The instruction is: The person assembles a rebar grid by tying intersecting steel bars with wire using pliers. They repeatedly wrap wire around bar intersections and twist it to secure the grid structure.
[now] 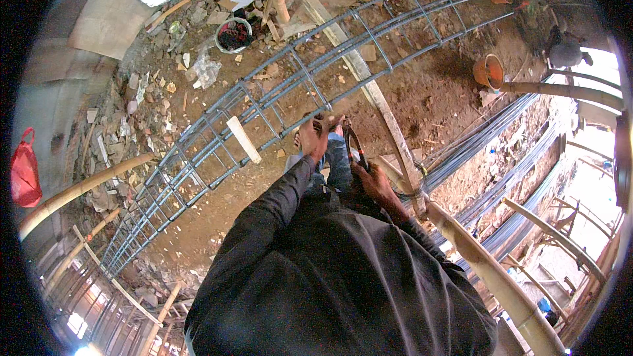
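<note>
A long cage of steel reinforcing bars with cross stirrups [300, 69] runs from lower left to upper right in front of me. My left hand [314, 137] is at its near bar, fingers closed. What they pinch is too small to make out. Just to the right, my right hand [374, 184] is wrapped round the handles of dark pincers [356, 144] with a touch of orange-red. Their head points up toward the near bar, close to my left fingers. A pale flat piece of wood [244, 140] lies across the cage to the left.
A timber beam [369, 86] passes under the cage, meeting a bamboo pole [488, 264] at right. Bundled steel bars [478, 142] lie beyond. An orange bucket [488, 71], a pail [233, 35] and rubble stand on the dirt floor. A red bag [26, 171] hangs far left.
</note>
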A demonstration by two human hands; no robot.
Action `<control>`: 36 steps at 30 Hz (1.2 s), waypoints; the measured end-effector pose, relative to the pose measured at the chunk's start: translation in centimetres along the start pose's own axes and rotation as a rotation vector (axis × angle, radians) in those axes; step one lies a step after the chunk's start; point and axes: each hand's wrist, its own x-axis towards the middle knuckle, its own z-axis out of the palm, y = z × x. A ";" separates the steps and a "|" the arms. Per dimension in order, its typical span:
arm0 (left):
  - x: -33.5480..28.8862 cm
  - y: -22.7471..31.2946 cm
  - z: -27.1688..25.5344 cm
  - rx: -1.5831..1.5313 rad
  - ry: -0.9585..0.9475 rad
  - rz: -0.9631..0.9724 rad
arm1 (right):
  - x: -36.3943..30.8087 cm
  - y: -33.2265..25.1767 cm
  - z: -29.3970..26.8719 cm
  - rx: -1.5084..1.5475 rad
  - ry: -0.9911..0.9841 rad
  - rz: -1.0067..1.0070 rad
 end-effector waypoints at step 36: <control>-3.7 7.3 -5.1 0.151 -0.270 -0.131 | 2.3 -2.8 0.2 -0.117 -0.065 -0.343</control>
